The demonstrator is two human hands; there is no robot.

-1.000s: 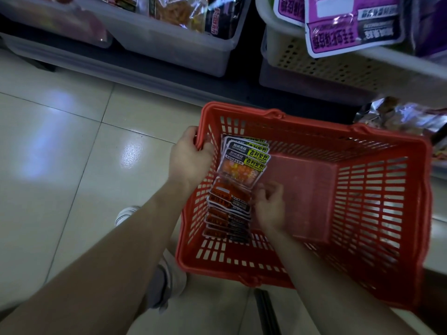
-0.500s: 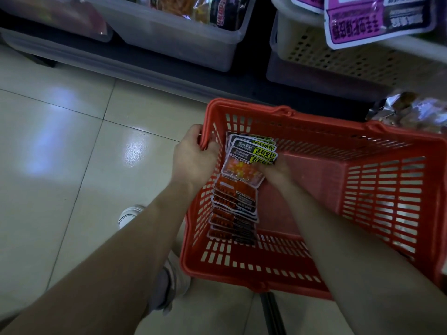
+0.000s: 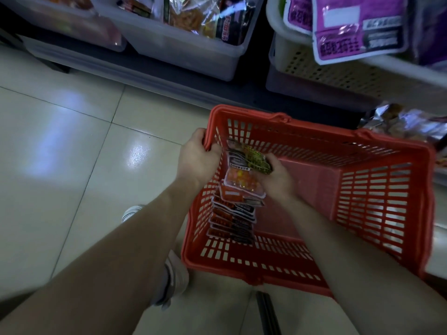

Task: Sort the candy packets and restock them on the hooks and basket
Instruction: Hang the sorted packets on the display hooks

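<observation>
Head — left hand (image 3: 197, 160) grips basket (image 3: 314, 128) rim | right hand (image 3: 278, 176) holds candy packets (image 3: 242, 180)

Dim, bluish indoor light, with overhead lamps glaring off the glossy floor tiles (image 3: 72, 146). Wide-angle lens bends the edges; the purple packets (image 3: 358, 27) at the top smear with motion blur.

Glossy cream floor tiles (image 3: 60, 141) catch dim light — clear shelf bins (image 3: 183, 52) behind
</observation>
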